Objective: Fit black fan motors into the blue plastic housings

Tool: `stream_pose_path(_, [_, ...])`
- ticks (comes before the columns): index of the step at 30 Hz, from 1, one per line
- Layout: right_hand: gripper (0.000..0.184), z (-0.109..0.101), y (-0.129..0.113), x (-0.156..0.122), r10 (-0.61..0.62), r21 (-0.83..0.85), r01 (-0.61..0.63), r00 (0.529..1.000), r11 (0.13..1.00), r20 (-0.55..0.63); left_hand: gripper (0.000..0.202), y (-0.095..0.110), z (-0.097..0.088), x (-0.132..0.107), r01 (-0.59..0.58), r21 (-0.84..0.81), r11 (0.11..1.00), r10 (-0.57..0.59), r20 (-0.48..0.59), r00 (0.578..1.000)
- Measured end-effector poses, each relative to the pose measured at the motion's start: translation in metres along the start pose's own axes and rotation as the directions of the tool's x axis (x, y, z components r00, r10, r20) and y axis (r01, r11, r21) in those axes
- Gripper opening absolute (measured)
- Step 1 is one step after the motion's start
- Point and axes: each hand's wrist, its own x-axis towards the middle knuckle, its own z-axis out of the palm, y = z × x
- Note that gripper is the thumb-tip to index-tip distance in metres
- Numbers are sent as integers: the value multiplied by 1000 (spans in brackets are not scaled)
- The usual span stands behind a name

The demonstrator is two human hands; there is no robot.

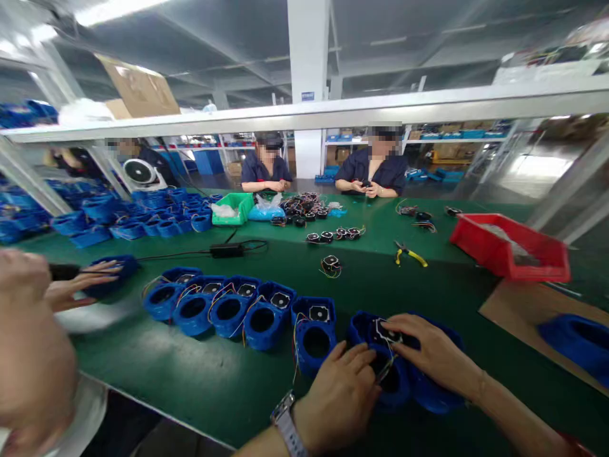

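In front of me a blue plastic housing with a round opening lies on the green table, a small black motor with thin wires sitting in its upper pocket. My right hand has its thumb and fingers closed on the motor's edge. Fingers of my left hand, which has a watch on the wrist, are curled over the housing's near left side; its thumb is hidden. Beneath my right hand another blue housing is partly covered. Just left stands a blue housing with a motor and wires in it.
Several motor-fitted housings form a row leftward. Beyond lie a loose motor, yellow-handled pliers, a red bin and a green bin. A co-worker's hand touches a housing at left; people sit opposite.
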Motion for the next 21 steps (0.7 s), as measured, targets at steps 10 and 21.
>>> stream_pose_path(10, [44, -3, -11, -5, 34, -242, 16, 979, 970, 201, 24, 1, -6, 0, -37, -26, 999, 38, 37, 999])
stream_pose_path(21, [51, 19, -29, 28, 124, -444, -7, 964, 896, 236, 55, -50, -27, -9, 118, 33, 992, -119, 31, 992])
